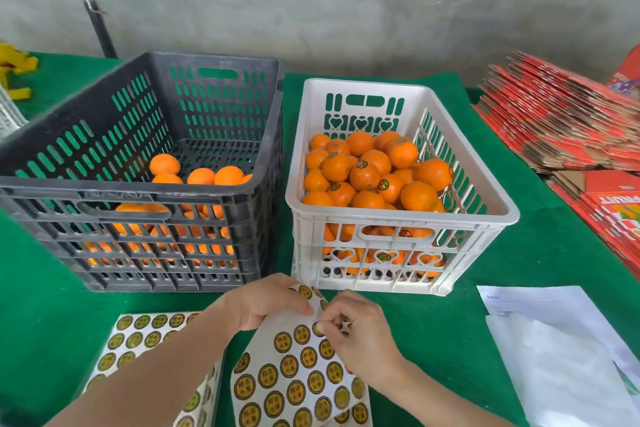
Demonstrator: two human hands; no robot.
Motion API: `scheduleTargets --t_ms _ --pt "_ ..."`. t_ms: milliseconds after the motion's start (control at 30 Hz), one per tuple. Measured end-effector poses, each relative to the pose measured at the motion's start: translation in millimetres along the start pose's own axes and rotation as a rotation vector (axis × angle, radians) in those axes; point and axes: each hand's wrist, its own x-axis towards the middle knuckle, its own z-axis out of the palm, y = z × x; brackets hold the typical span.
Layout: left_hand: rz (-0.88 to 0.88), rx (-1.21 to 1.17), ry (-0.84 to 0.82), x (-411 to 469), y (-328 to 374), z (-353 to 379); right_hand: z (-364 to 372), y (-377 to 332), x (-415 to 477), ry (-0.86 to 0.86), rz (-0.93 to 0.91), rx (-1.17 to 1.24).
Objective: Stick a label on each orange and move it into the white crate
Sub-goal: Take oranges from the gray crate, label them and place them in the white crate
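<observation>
The sticker sheet (298, 371) is glossy white paper dotted with round gold-and-black labels, its top edge curled over. The left hand (266, 302) grips that curled top edge, fingers folded over the paper. The right hand (353, 326) pinches narrowly at one label (318, 329) near the sheet's upper right edge, thumb and forefinger closed on it. A second label sheet (138, 340) lies flat just left of the left forearm.

Green felt-like cloth covers the worktop (519, 253); behind it stands a rough grey wall. Flattened red cartons (561, 121) are stacked far right of the right hand.

Just beyond both hands sits the white crate (401, 218), slotted plastic with heart cut-outs, piled with smooth labelled oranges (374, 170). Beyond the left hand stands a dark grey crate (145, 184) with plain oranges (197, 173) low inside.
</observation>
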Motion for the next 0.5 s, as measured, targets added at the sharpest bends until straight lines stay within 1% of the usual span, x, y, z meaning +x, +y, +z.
scheduleTargets --t_ms 67,167,233,267,300,333,367,433,500 --pt "0.039 0.199 0.017 3 -4 1 -6 -3 1 -0.008 0.037 0.035" --pt "0.052 0.604 0.024 5 -11 6 -20 -14 6 -0.053 0.077 0.05" --pt "0.092 0.809 0.051 5 -14 13 -29 -28 12 -0.086 0.057 0.077" --pt "0.143 0.951 0.112 3 -14 17 -33 -39 17 -0.087 0.023 0.097" --pt "0.219 1.086 0.209 -1 -13 19 -37 -51 23 -0.065 -0.035 0.117" --pt "0.33 1.143 0.322 -11 -10 19 -42 -65 30 -0.018 -0.11 0.132" --pt "0.481 1.114 0.426 -25 -6 16 -46 -79 40 0.04 -0.195 0.136" --pt "0.837 0.948 0.564 -64 7 1 -52 -108 64 0.133 -0.356 0.14" --pt "1.139 0.811 0.764 -104 22 -27 -48 -132 96 0.169 -0.462 0.136"
